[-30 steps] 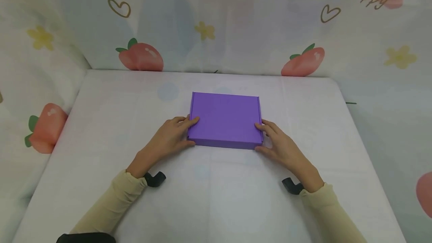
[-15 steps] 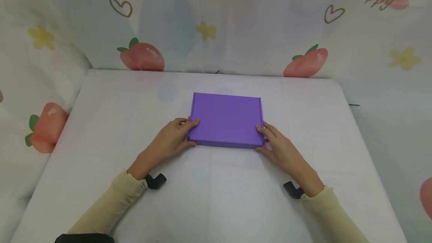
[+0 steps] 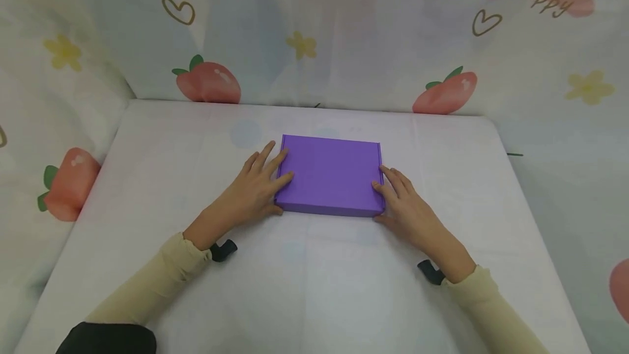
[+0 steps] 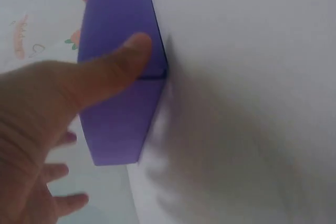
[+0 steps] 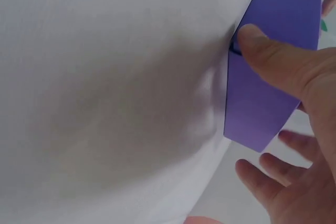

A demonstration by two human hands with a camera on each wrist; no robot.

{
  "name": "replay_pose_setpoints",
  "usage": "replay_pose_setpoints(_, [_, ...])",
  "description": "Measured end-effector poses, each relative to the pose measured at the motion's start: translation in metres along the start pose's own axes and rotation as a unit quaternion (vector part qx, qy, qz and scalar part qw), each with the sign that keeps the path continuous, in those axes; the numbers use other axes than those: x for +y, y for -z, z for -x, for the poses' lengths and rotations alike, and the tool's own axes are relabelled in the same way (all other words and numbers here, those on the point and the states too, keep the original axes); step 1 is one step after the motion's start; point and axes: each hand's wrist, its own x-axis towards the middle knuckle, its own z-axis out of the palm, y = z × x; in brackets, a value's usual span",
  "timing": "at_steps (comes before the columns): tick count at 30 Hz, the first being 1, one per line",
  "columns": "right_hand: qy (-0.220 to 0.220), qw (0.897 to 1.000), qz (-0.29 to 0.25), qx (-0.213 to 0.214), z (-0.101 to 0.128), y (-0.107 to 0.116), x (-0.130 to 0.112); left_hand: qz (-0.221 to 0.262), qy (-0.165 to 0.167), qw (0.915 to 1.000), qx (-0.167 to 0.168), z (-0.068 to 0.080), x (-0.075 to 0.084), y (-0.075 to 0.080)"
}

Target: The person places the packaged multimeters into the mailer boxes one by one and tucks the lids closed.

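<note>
A flat purple cardboard box (image 3: 330,173) lies on the white-covered table with its lid down. At its left front corner is my left hand (image 3: 253,187), fingers spread; the forefinger reaches over the top edge, and the thumb (image 4: 137,48) rests against the front wall. My right hand (image 3: 405,204) is at the opposite front corner. Its thumb (image 5: 257,38) touches the front wall and its forefinger lies at the top edge, while the other fingers stretch along the right side, away from the wall in the right wrist view.
The white table (image 3: 314,277) stretches around the box on all sides. A printed cloth (image 3: 344,31) with fruit, flowers and lettering hangs behind and beside it. Black wrist mounts (image 3: 223,250) stick out below both hands, and a black shape (image 3: 108,337) covers the bottom left corner.
My left fingers have spread and lifted from the box's left side, shifting toward its back. The right fingers have straightened somewhat. The box has stayed nearly in place.
</note>
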Motion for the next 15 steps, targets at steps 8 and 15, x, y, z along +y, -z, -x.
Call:
replay_pose_setpoints(8, [0.052,0.999,-0.011,-0.005,-0.009,0.002,0.012,0.078,-0.069,0.9942,0.025,-0.003,-0.020,-0.008])
replay_pose_setpoints(15, [0.057,0.998,-0.010,0.000,-0.004,0.000,0.010,0.072,-0.105,0.9885,0.081,-0.002,-0.024,-0.016])
